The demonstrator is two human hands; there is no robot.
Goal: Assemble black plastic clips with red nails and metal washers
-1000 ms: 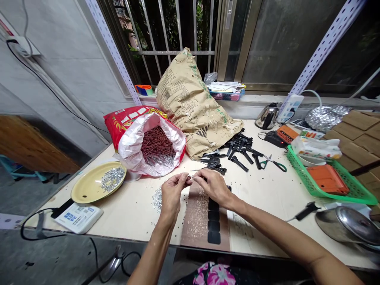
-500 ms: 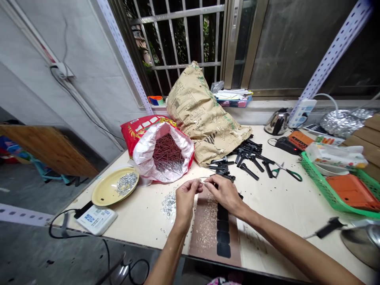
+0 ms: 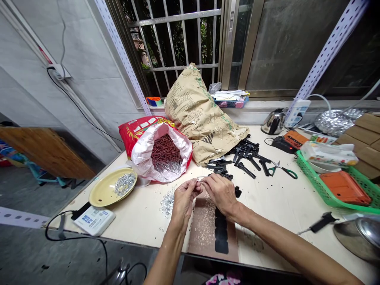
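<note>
My left hand (image 3: 185, 194) is closed in a pinch over the table, its fingertips meeting those of my right hand (image 3: 220, 193). Between the fingertips shows a small, thin, silvery piece, too small to name. The fingers of my right hand are bent and pressed together on it. Below my hands lies a brown board (image 3: 202, 233) with pale crumbs and a row of black rounded squares (image 3: 221, 233). Left of my left hand is a scatter of small shiny metal pieces (image 3: 168, 204). Several black plastic parts (image 3: 246, 152) are heaped beyond my right hand.
Behind my hands stand an opened sack of dark red rods (image 3: 166, 152) and a brown paper sack (image 3: 196, 114). A yellow dish (image 3: 101, 194) holds more metal pieces. Scissors (image 3: 286, 171), a green basket (image 3: 314, 182) and a black-handled tool (image 3: 322, 223) lie to the right.
The fingers of my right hand have curled in more around the small piece. My hands stay together at nearly the same spot, while the view has shifted slightly.
</note>
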